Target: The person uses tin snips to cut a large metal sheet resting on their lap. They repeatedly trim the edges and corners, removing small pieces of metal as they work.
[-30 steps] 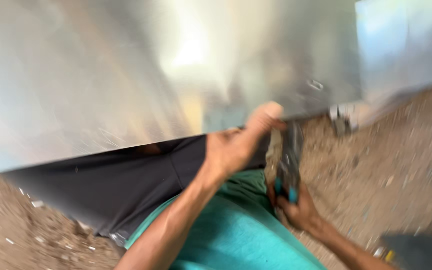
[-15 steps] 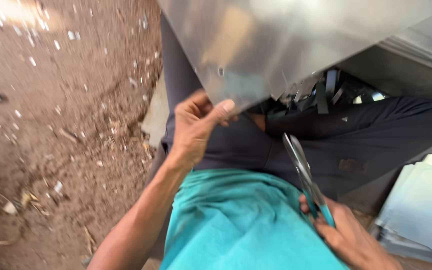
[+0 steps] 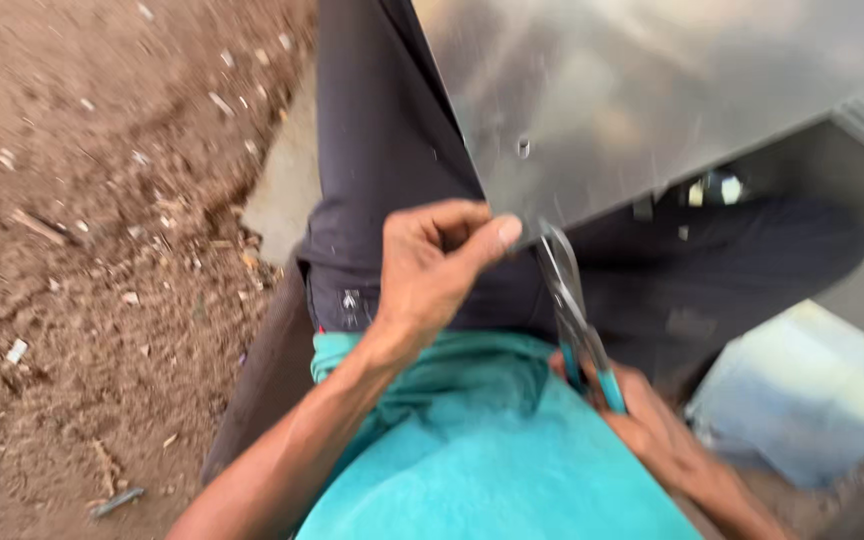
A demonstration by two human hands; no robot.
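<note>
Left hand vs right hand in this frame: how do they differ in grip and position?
The left hand pinches the lower edge of the metal sheet with thumb extended; the right hand wraps the blue handles of the snips. The left hand sits higher, over the dark trousers; the right hand sits low, beside the teal shirt. Both are bare and work at the same sheet edge.

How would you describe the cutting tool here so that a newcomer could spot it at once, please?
Start at the large shiny metal sheet filling the upper right. At its lower edge, beside the left hand pinching that edge, a pair of tin snips points up from the right hand. Its long grey blades and blue-green handles set it apart.
</note>
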